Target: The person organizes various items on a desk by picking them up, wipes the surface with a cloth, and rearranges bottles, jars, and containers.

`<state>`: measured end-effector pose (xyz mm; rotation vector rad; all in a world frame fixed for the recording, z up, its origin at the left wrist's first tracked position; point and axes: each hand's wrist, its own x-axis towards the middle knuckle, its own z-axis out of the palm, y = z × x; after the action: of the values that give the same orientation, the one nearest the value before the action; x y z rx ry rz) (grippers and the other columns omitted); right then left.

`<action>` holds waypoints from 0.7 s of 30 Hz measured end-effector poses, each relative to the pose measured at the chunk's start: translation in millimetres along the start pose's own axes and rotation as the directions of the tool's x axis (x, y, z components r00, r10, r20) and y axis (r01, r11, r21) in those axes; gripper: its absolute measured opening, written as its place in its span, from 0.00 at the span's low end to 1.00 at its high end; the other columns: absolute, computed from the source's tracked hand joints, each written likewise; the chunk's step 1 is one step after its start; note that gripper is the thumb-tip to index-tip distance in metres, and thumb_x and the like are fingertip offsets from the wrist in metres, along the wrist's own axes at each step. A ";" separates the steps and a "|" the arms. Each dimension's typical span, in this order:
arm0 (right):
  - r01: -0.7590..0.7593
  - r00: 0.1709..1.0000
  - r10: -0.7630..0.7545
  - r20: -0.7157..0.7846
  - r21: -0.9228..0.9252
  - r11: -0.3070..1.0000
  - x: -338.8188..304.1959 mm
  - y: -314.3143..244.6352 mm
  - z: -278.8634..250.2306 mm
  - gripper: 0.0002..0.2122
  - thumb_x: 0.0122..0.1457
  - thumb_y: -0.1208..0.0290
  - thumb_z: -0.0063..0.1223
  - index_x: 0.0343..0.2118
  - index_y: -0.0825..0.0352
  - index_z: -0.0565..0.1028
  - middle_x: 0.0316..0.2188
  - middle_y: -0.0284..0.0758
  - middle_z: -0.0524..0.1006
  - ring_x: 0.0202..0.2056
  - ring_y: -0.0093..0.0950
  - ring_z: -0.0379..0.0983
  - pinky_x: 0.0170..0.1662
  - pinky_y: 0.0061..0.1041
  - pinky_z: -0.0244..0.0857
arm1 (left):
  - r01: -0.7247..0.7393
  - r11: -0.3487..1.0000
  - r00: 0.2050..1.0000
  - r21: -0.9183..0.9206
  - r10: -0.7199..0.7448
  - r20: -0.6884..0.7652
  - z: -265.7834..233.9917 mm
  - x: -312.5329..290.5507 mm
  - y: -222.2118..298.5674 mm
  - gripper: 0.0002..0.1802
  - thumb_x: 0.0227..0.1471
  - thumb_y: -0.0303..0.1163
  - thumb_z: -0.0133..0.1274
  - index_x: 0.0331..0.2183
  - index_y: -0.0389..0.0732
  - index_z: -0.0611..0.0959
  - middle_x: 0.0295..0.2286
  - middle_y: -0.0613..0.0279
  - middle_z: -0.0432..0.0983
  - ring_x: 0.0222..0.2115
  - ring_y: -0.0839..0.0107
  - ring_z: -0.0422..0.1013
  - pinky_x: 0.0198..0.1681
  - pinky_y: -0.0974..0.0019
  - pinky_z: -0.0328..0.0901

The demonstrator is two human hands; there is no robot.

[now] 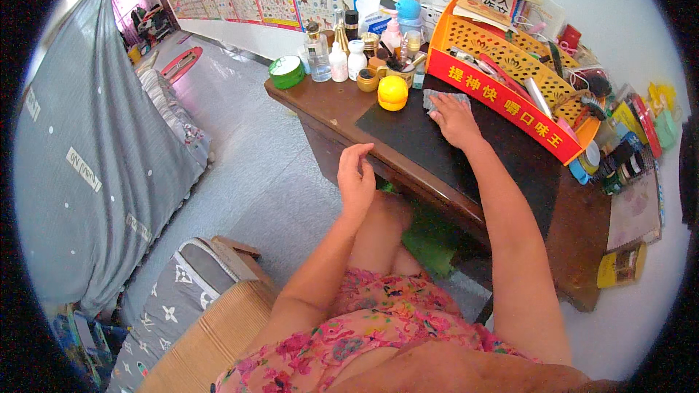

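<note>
My right hand (457,122) reaches over the dark desk mat (408,135) and presses on a folded grey cloth (435,97), its fingers over the near side. The cloth lies between a round yellow container (393,92) and a red-fronted yellow organizer (502,94). My left hand (357,178) hovers by the front edge of the brown wooden desk (328,110), above my knee. Its fingers are loosely bent, with a gap to the thumb, and nothing shows in it.
Bottles (338,63) and jars crowd the desk's back left, beside a green round tin (286,71). Small items (626,153) are heaped at the right end. A bed with a woven mat (218,320) is at lower left, and a grey curtain (95,153) hangs farther left.
</note>
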<state>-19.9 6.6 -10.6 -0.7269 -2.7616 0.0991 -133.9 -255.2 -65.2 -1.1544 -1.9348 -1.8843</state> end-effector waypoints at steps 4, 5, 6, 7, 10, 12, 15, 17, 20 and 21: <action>0.024 1.000 -0.024 0.005 0.019 1.000 0.1 9.1 -2.2 0.24 0.70 0.56 0.43 0.65 0.62 0.67 0.67 0.43 0.64 0.68 0.44 0.56 0.70 0.48 0.48 | 0.018 1.000 0.997 0.017 -0.016 -0.071 -1.5 23.2 -18.9 0.16 0.53 0.14 0.49 0.44 0.36 0.81 0.40 0.52 0.77 0.42 0.57 0.75 0.49 0.60 0.69; 0.034 0.999 -0.034 0.005 0.024 0.999 -5.1 11.8 -3.6 0.25 0.70 0.56 0.43 0.65 0.63 0.67 0.67 0.44 0.64 0.68 0.44 0.56 0.70 0.48 0.48 | 0.015 1.000 0.995 0.018 -0.014 -0.094 -0.8 31.2 -27.2 0.16 0.54 0.14 0.49 0.45 0.36 0.80 0.40 0.52 0.77 0.42 0.58 0.75 0.49 0.60 0.69; 0.049 0.997 -0.051 0.050 0.048 0.998 -13.2 1.0 -15.0 0.25 0.69 0.56 0.44 0.64 0.64 0.67 0.67 0.45 0.63 0.69 0.46 0.55 0.70 0.47 0.46 | 0.020 0.999 0.992 0.031 -0.016 -0.128 -6.8 38.1 -36.6 0.16 0.54 0.15 0.49 0.45 0.35 0.80 0.40 0.52 0.77 0.42 0.58 0.75 0.49 0.60 0.69; 0.070 0.994 -0.075 0.076 0.065 0.995 -24.8 -4.0 -18.7 0.25 0.69 0.57 0.45 0.65 0.63 0.66 0.68 0.45 0.62 0.69 0.45 0.54 0.71 0.47 0.44 | 0.036 0.998 0.987 0.044 -0.028 -0.156 -12.3 45.7 -46.2 0.17 0.54 0.15 0.49 0.46 0.35 0.80 0.41 0.52 0.77 0.42 0.59 0.75 0.49 0.60 0.69; 0.124 0.982 -0.138 0.126 0.112 0.986 -74.8 -5.8 -34.2 0.25 0.68 0.61 0.48 0.66 0.62 0.65 0.69 0.43 0.60 0.71 0.43 0.51 0.72 0.47 0.41 | 0.059 0.994 0.978 0.091 -0.039 -0.207 -27.6 76.6 -65.5 0.18 0.56 0.18 0.52 0.50 0.35 0.78 0.43 0.52 0.76 0.43 0.60 0.75 0.50 0.60 0.69; 0.170 0.971 -0.190 0.143 0.146 0.975 -107.3 -10.5 -49.4 0.25 0.66 0.64 0.51 0.65 0.62 0.66 0.69 0.43 0.61 0.71 0.43 0.52 0.72 0.47 0.41 | 0.025 0.995 0.980 0.098 -0.005 -0.200 -33.2 106.9 -72.9 0.20 0.56 0.20 0.54 0.51 0.34 0.76 0.44 0.50 0.76 0.44 0.59 0.75 0.50 0.60 0.69; 0.171 0.980 -0.183 0.077 0.148 0.974 -132.0 -13.3 -57.5 0.26 0.64 0.63 0.54 0.64 0.62 0.67 0.67 0.43 0.63 0.69 0.47 0.54 0.72 0.49 0.43 | 0.058 0.991 0.983 0.122 -0.036 -0.178 -27.7 158.2 -72.6 0.25 0.56 0.27 0.59 0.54 0.33 0.74 0.46 0.46 0.74 0.47 0.56 0.73 0.53 0.58 0.68; 0.143 0.986 -0.152 0.063 0.138 0.980 -135.0 -18.7 -58.6 0.26 0.63 0.64 0.55 0.64 0.60 0.67 0.67 0.42 0.64 0.69 0.45 0.55 0.72 0.50 0.43 | 0.074 0.975 0.983 0.210 -0.036 -0.178 -17.1 191.8 -75.1 0.30 0.55 0.32 0.62 0.55 0.31 0.72 0.48 0.44 0.73 0.50 0.52 0.71 0.55 0.55 0.66; 0.136 0.988 -0.145 0.061 0.137 0.981 -132.3 -17.4 -54.1 0.26 0.63 0.62 0.56 0.64 0.59 0.68 0.67 0.40 0.64 0.69 0.43 0.55 0.72 0.49 0.42 | 0.088 0.925 0.978 0.370 -0.011 -0.206 -9.2 235.9 -87.5 0.37 0.52 0.38 0.65 0.57 0.30 0.70 0.51 0.41 0.71 0.54 0.47 0.67 0.59 0.51 0.62; 0.136 0.988 -0.146 0.058 0.143 0.980 -132.2 -18.0 -54.3 0.26 0.63 0.62 0.56 0.64 0.59 0.68 0.67 0.40 0.64 0.69 0.43 0.54 0.72 0.49 0.42 | 0.111 0.922 0.978 0.371 -0.035 -0.204 -8.5 247.9 -90.0 0.38 0.51 0.40 0.66 0.57 0.30 0.70 0.52 0.40 0.70 0.55 0.46 0.65 0.60 0.50 0.61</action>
<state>97.4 -74.4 10.4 -0.4994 -2.8268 0.2878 -361.7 -157.4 24.9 -0.7625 -2.1283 -1.4903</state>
